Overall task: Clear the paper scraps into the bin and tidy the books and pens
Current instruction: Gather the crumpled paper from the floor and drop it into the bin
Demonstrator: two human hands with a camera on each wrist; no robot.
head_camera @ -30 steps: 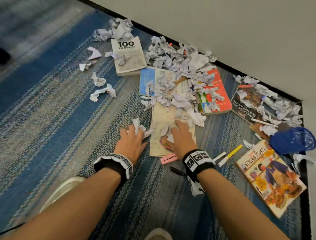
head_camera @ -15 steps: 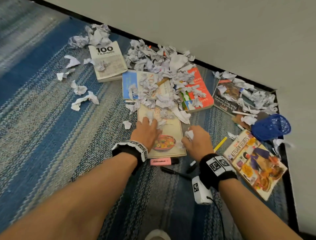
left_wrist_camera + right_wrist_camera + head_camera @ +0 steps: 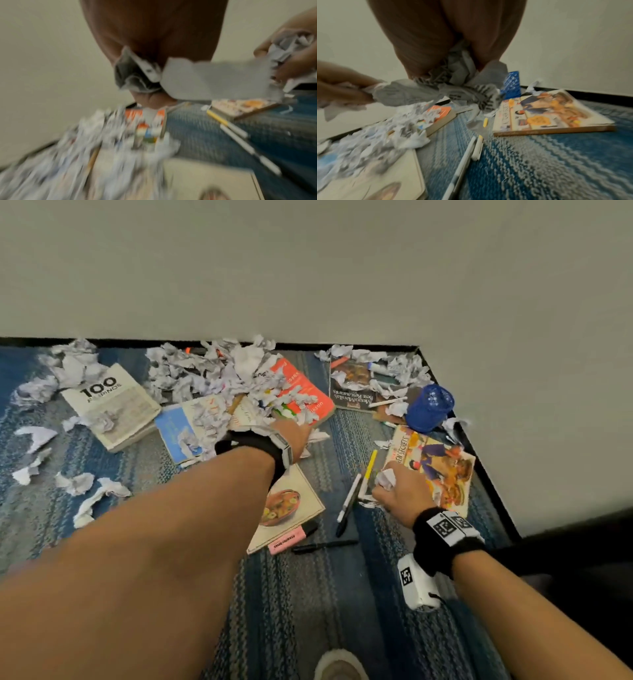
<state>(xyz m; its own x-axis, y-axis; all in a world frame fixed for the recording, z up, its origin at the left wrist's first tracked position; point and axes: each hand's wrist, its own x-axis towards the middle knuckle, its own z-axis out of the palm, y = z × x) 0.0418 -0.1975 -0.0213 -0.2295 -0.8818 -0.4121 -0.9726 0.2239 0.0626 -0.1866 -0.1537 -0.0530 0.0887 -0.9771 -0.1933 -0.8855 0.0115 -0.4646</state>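
Note:
My left hand grips a bunch of paper scraps over the near edge of the orange book. My right hand holds a crumpled wad of paper, printed scraps hanging from it, beside the Kitchen Secrets book. The blue mesh bin lies on its side by the wall, beyond my right hand. A big heap of scraps covers the books at the back. A yellow pen and a white pen lie left of my right hand.
On the striped carpet lie a cookbook, a pink highlighter, a black pen, the 100 Filipinos book, a blue book and a restaurant guide. Loose scraps lie left. The wall closes the back and right.
Both hands have lifted off the cookbook with scraps in them. The left went forward to the orange book, the right swung right to the Kitchen Secrets book.

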